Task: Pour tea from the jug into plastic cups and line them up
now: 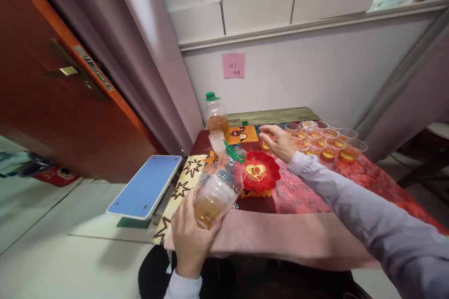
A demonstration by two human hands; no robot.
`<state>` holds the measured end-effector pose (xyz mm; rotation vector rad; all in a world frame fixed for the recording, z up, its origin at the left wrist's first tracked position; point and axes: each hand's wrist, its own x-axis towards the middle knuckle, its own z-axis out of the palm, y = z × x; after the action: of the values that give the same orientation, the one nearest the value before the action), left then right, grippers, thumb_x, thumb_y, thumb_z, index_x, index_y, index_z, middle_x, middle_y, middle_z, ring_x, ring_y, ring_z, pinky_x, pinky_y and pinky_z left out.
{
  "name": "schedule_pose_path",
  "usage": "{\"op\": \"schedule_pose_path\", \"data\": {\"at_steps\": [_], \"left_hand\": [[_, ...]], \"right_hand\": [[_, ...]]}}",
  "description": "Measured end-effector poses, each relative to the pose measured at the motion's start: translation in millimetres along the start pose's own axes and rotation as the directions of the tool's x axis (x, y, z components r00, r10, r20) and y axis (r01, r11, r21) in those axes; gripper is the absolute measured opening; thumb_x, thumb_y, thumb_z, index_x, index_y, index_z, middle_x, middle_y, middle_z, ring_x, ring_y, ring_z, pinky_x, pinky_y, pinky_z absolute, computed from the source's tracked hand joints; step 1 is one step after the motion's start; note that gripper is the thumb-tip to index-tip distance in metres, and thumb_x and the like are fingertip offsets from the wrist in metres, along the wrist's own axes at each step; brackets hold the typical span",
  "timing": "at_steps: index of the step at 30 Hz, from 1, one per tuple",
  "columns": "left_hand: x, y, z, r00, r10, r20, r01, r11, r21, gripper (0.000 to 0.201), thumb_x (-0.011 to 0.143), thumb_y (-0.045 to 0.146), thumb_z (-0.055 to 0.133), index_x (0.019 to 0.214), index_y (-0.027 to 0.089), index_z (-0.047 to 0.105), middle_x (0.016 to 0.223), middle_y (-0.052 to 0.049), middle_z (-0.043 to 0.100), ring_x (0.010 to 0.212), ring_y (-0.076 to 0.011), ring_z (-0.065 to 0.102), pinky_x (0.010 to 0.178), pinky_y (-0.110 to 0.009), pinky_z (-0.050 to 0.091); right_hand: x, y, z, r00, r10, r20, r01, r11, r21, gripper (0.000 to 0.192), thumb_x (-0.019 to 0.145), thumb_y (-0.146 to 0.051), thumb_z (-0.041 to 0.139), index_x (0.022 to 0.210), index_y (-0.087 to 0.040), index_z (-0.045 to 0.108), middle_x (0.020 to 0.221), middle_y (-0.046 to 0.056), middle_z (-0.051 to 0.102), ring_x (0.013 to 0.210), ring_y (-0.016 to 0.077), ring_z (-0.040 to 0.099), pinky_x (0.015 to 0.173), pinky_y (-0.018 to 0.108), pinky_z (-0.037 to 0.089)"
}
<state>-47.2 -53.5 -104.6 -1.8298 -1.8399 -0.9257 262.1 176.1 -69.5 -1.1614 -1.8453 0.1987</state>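
**Tipped bottle and a row of little cups**

White walls are standing around a small corner, with a big red-brown door [52, 98] hanging open on the left and a pink note [233, 65] sticking to the wall. Below them a tabletop [301, 238] is sitting under a pink and red cloth, with a bright play mat lying on its left part.

A blue-topped stool [145, 191] is waiting just beside the tabletop on the left.

Next in size is the clear plastic bottle [217, 191]. The left hand [191, 238] is gripping it tightly round its bottom end and tilting it, so its open neck is pointing away toward a small cup [216, 140]. Some brown drink, like tea, is pooling in the low end near the palm. The sides are looking crinkly and see-through, and a green cap ring is dangling by the neck. It is being held up in the air over the near left edge of the tabletop.

A second bottle [215, 117] with a green cap is standing upright at the back.

A red plate [259, 173] with a heart picture is lying in the middle.

The right hand [278, 142] is reaching out with loose, open fingers, holding nothing, right by the many little cups [324, 142] of brown drink lined up close together.
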Motion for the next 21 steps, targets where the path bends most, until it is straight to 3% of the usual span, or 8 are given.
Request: {"op": "schedule_pose_path", "data": {"at_steps": [4,9,11,13,21], "left_hand": [[2.7,0.1,-1.0,1.0,0.026,-0.011,-0.026,1.0,0.0,0.1,0.083,0.075,0.064,0.157,0.013,0.039,0.139,-0.022,0.064,0.125,-0.0372,0.063,0.105,-0.047,0.048],[1.1,-0.6,-3.0,0.999,0.043,-0.025,-0.043,0.999,0.0,0.101,0.082,0.073,0.067,0.156,0.011,0.039,0.136,-0.023,0.066,0.124,-0.0365,0.064,0.104,-0.047,0.049],[0.1,-0.9,-3.4,0.999,0.034,-0.023,-0.034,0.999,-0.004,0.1,0.083,0.072,0.067,0.157,0.011,0.038,0.138,-0.023,0.065,0.125,-0.0367,0.064,0.104,-0.047,0.049],[-0.4,-1.2,-4.0,0.999,0.033,-0.025,-0.033,0.999,-0.017,0.099,0.083,0.071,0.068,0.157,0.011,0.038,0.139,-0.024,0.064,0.126,-0.037,0.064,0.104,-0.048,0.049],[0.5,-0.9,-5.4,0.997,0.055,-0.05,-0.057,0.998,-0.033,0.096,0.085,0.072,0.065,0.155,0.011,0.039,0.137,-0.022,0.066,0.123,-0.0359,0.065,0.103,-0.046,0.05]], "right_hand": [[44.2,-51.4,52.2,0.962,-0.169,0.217,0.169,0.985,0.016,0.026,0.103,-0.03,0.056,0.118,-0.022,0.076,0.117,0.008,0.075,0.104,0.0209,0.07,0.095,0.032,0.053],[74.7,-73.2,101.7,0.821,-0.237,0.519,0.349,0.928,-0.128,0.035,0.102,-0.022,0.058,0.135,-0.024,0.07,0.132,0.008,0.07,0.11,0.0217,0.071,0.093,0.03,0.053],[79.8,-76.0,110.0,0.78,-0.214,0.588,0.387,0.904,-0.184,0.035,0.101,-0.019,0.058,0.132,-0.023,0.072,0.128,0.009,0.073,0.106,0.0234,0.072,0.088,0.03,0.053],[82.1,-77.8,113.0,0.768,-0.195,0.609,0.396,0.893,-0.212,0.03,0.1,-0.018,0.058,0.124,-0.02,0.076,0.119,0.012,0.076,0.102,0.0254,0.073,0.084,0.031,0.053],[81.3,-78.6,113.6,0.795,-0.148,0.589,0.367,0.89,-0.271,0.024,0.102,-0.021,0.058,0.114,-0.014,0.077,0.115,0.015,0.075,0.1,0.0246,0.072,0.083,0.03,0.049]]}}
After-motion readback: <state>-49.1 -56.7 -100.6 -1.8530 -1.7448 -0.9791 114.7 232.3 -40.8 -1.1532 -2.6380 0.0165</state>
